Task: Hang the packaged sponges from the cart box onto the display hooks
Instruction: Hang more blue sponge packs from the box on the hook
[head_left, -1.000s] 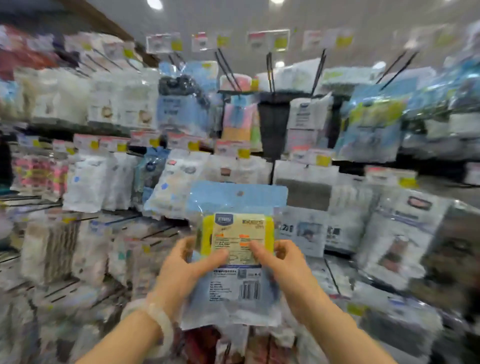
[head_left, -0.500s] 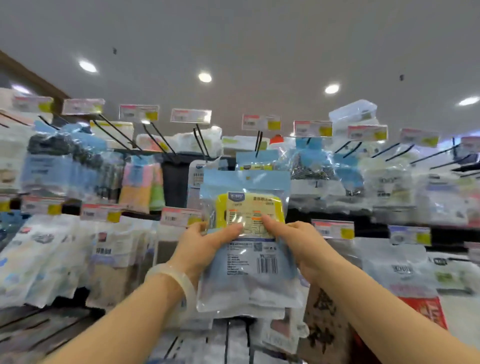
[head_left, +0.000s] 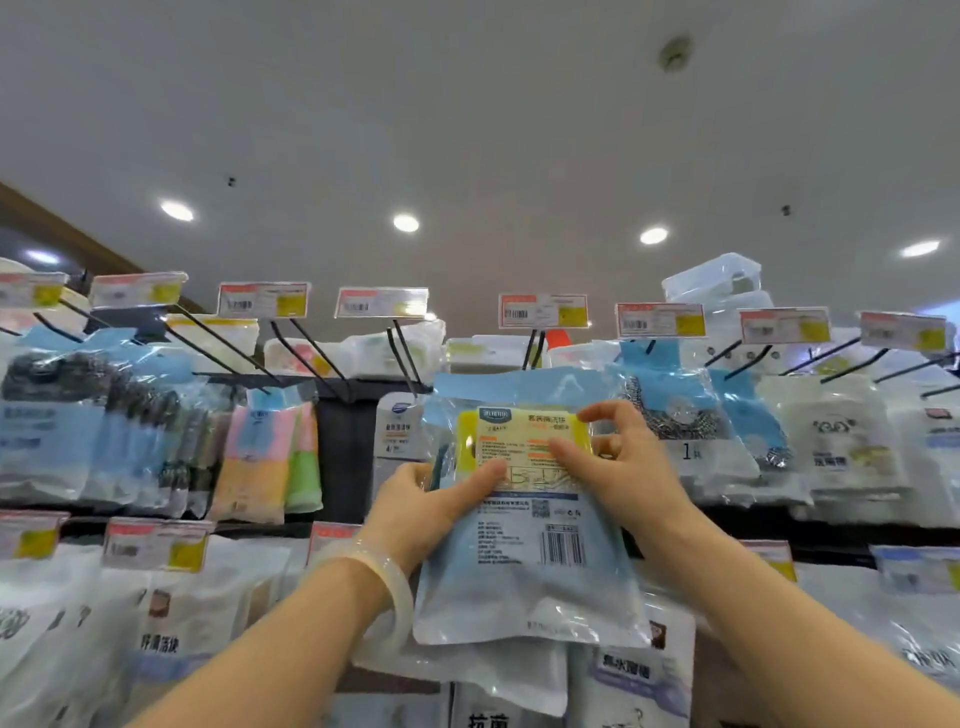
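I hold a packaged sponge (head_left: 524, 519) up against the top row of the display: a clear and light-blue bag with a yellow sponge and a barcode label. My left hand (head_left: 421, 509) grips its left side, thumb across the label. My right hand (head_left: 618, 462) pinches its upper right part, fingers partly spread. The bag's blue header lies just below a black display hook (head_left: 535, 348) that carries a price tag (head_left: 543, 310). More bags seem stacked behind the front one. The cart box is out of view.
Rows of black hooks with price tags run left and right, hung with steel scourers (head_left: 691, 415), pink and green cloths (head_left: 270, 457) and white packs. A lower row of packs (head_left: 171, 623) hangs under my arms. A clear plastic box (head_left: 711, 280) sits on top.
Both hands have lifted the sponge bag higher, up to the top hook row, and my view has tilted toward the ceiling. My right hand's fingers have shifted up to the bag's upper edge.
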